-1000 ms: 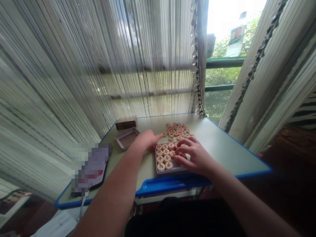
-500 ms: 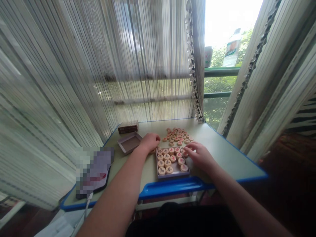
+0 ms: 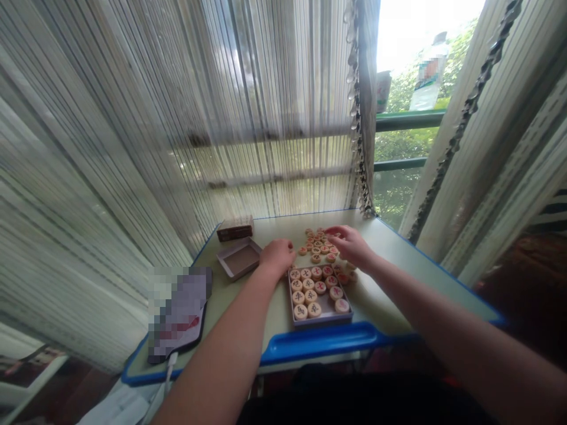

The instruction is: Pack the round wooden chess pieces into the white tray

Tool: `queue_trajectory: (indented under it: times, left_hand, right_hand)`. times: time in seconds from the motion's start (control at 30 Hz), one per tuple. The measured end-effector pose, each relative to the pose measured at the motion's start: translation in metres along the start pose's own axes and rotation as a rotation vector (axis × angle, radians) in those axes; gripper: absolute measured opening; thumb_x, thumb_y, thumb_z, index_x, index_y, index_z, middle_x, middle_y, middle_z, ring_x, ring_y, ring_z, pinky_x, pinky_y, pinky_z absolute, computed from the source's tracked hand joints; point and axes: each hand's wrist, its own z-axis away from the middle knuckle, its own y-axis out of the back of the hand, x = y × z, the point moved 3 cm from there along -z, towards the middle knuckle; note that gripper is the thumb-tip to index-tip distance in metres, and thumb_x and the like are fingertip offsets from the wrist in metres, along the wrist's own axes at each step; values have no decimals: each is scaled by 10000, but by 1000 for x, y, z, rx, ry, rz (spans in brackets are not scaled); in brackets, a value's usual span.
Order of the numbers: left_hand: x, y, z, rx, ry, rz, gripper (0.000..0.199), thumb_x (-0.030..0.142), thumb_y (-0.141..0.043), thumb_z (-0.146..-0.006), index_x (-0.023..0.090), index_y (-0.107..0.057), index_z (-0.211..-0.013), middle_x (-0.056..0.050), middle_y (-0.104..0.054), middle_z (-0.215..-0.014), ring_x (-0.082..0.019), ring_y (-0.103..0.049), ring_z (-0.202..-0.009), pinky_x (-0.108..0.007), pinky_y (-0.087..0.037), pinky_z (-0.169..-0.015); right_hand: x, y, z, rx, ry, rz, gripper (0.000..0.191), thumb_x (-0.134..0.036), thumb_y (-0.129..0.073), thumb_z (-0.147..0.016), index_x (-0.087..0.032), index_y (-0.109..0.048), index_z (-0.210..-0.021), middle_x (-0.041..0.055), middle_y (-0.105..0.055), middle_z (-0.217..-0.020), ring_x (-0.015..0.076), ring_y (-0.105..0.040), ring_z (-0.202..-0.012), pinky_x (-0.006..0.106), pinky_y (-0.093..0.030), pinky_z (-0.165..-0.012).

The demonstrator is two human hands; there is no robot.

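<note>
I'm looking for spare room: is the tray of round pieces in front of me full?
Not full: pieces fill most of the tray, but bare floor shows toward its near edge.

Daylight comes in through the window point(image 3: 403, 77), its sky blown to white, and filters through the curtain point(image 3: 274, 88) onto the table point(image 3: 407, 260), while the lower right falls into darkness, the edges stretch, the pieces point(image 3: 314, 309) look soft, and coarse pixelation covers the device point(image 3: 183, 321).

A pale-green, blue-edged table point(image 3: 411, 289) carries a brown rectangular box point(image 3: 235, 228) at its far-left corner, a flat dark-rimmed slab point(image 3: 188, 316) by its left edge, shallow grey trays point(image 3: 323, 319), loose round wooden discs point(image 3: 316, 258).
</note>
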Motion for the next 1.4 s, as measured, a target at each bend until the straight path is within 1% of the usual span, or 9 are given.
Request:
queue_trajectory:
  times: [0.17,0.37,0.5,0.6,0.77,0.87,0.97,1.23,1.4]
  left_hand:
    - [0,-1,1,-48,38,19,273,316,-509,-732,228,-684,-922,-69,-686,-966,-215,-620,-899,-285,-466,-752]
    - [-2,-3,0,-103,14,42,273,384,-535,-740,227,-702,-889,-64,-698,-920,-196,-629,-851,-260,-460,-743]
    - [-3,-4,0,-69,44,54,292,415,-531,-755,215,-704,-879,-72,-701,-883,-199,-627,-826,-270,-464,-724]
    - [-5,-4,-2,-48,33,113,227,280,-525,-765,213,-709,-880,-58,-704,-902,-180,-626,-850,-257,-458,-758]
    - [-10,0,-1,-66,41,243,290,121,-503,-715,199,-716,-896,-40,-712,-851,-155,-634,-774,-230,-468,-710]
    - [-8,3,1,-94,-3,251,265,157,-548,-677,202,-726,-870,-31,-711,-834,-169,-630,-794,-240,-465,-744]
    - [-6,3,1,-132,-35,244,222,205,-582,-656,198,-734,-816,-32,-710,-835,-174,-627,-784,-243,-464,-736]
    - [-9,7,0,-83,-17,177,254,388,-608,-688,204,-727,-818,-48,-709,-787,-189,-627,-766,-258,-457,-674]
    - [-7,5,-1,-76,-12,184,312,362,-596,-710,191,-705,-946,-57,-711,-813,-192,-628,-805,-256,-462,-721]
  right_hand:
    - [-10,-26,-31,-204,139,251,238,-248,-498,-775,-237,-707,-886,34,-669,-942,218,-514,-959,359,-379,-898]
    - [14,-47,-39,-257,308,355,222,-289,-524,-772,-253,-717,-877,28,-668,-936,204,-516,-915,315,-376,-873]
    - [20,-47,-35,-265,320,378,249,-265,-512,-780,-248,-712,-928,37,-661,-955,200,-508,-911,304,-367,-881]
    - [17,-45,-32,-265,330,398,263,-292,-506,-798,-239,-704,-963,48,-660,-963,204,-509,-904,307,-368,-874]
    - [8,-44,-27,-219,400,374,275,-329,-500,-812,-242,-692,-988,55,-655,-1012,213,-506,-942,326,-369,-870]
    - [4,-48,-25,-281,470,328,252,-276,-482,-817,-248,-714,-913,26,-671,-1008,205,-513,-964,331,-344,-914]
    - [4,-51,-25,-315,433,318,254,-231,-474,-805,-245,-725,-839,14,-691,-951,202,-515,-977,327,-329,-936]
    - [3,-49,-25,-214,383,315,270,-253,-475,-807,-227,-704,-947,37,-676,-1014,215,-502,-999,331,-352,-908]
    - [-9,-50,-20,-344,426,309,247,-300,-481,-818,-253,-718,-869,16,-692,-956,205,-517,-947,339,-323,-923]
